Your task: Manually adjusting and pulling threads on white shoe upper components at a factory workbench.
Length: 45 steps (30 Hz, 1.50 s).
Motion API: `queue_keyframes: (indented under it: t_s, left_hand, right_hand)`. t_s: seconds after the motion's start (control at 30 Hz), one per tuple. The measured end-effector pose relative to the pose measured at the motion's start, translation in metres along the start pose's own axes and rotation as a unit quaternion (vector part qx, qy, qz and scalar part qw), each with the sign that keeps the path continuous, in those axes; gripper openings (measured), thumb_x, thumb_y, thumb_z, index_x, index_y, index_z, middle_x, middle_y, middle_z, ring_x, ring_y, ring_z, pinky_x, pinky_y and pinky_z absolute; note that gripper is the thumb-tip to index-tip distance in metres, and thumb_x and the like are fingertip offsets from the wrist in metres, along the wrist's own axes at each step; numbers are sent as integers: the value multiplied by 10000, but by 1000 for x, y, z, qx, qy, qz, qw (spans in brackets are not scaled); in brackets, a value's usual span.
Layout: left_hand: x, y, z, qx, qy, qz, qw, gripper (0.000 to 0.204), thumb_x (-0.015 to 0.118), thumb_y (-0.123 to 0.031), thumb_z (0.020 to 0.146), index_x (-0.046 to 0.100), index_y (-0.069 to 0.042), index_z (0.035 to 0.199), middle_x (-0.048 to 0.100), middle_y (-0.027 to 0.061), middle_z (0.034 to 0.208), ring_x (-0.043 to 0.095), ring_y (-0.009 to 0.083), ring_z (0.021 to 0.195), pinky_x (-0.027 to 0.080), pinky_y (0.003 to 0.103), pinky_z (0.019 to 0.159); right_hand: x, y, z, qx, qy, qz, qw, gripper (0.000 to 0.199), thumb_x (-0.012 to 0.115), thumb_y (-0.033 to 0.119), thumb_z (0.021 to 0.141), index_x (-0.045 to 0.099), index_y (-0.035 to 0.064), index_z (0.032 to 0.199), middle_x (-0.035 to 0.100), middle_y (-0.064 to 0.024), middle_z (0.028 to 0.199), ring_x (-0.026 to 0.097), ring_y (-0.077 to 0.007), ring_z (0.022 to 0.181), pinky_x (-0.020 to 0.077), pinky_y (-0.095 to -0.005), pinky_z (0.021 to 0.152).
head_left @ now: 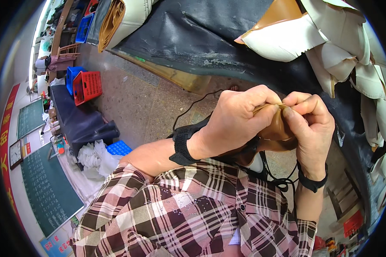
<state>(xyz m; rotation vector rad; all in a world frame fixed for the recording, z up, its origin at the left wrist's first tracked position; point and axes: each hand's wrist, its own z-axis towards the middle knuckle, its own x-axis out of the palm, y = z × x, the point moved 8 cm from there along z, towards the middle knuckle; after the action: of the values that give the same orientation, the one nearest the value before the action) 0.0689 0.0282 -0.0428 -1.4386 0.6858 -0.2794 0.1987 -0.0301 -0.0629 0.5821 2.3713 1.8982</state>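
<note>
Black-covered worktable (pixel 193 47), white leather-look pieces (pixel 285 38) heaped | brown leather-look piece (pixel 276 128): held before plaid shirt (pixel 176 205) | left hand (pixel 240 118), right hand (pixel 311 122): fingertips pinched together on its edge | apparent step: edge-working; next calls for steady pinch

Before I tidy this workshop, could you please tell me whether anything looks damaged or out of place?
Yes: the dark bench cover looks worn, with pale scuffs near its edge, beyond the left hand.
</note>
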Motion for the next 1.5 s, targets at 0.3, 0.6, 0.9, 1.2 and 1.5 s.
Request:
queue_keyframes:
  t_s: [0.3,0.6,0.9,1.2,1.5]
  left_hand:
    - [2,-2,3,49,16,1,999,99,632,8,812,643,-7,909,655,59,777,612,89,657,488,219,591]
    - [15,30,11,-192,160,-91,964,78,618,-89,881,622,-22,921,604,-30,758,526,17,687,430,169,602]
    - [31,43,-1,-327,176,-287,883,142,586,-159,906,597,-17,917,593,-13,848,529,47,768,443,205,706]
    - [29,21,1,-181,212,-190,941,106,558,-142,932,562,-39,907,534,-53,791,465,12,715,391,168,630]
    - [32,18,-6,-154,188,-135,961,96,563,-131,925,554,-41,890,517,-63,754,438,3,667,367,170,572]
  right_hand:
    - [1,-3,6,19,9,31,999,134,602,-83,794,516,15,768,622,-70,908,520,-47,715,441,-187,627]
    - [-3,-11,15,25,49,-21,998,126,609,-53,773,510,22,753,609,-55,854,494,-39,702,423,-180,624]
    - [-6,-30,15,176,146,123,966,268,720,41,778,523,28,959,664,-68,864,624,-96,753,487,-203,696]
    - [9,-36,7,165,203,319,911,227,665,-11,766,485,48,890,650,-106,880,616,-123,757,490,-222,692]
    - [13,-53,-1,181,200,370,889,230,658,-4,755,453,64,834,589,-64,809,564,-109,708,471,-226,660]
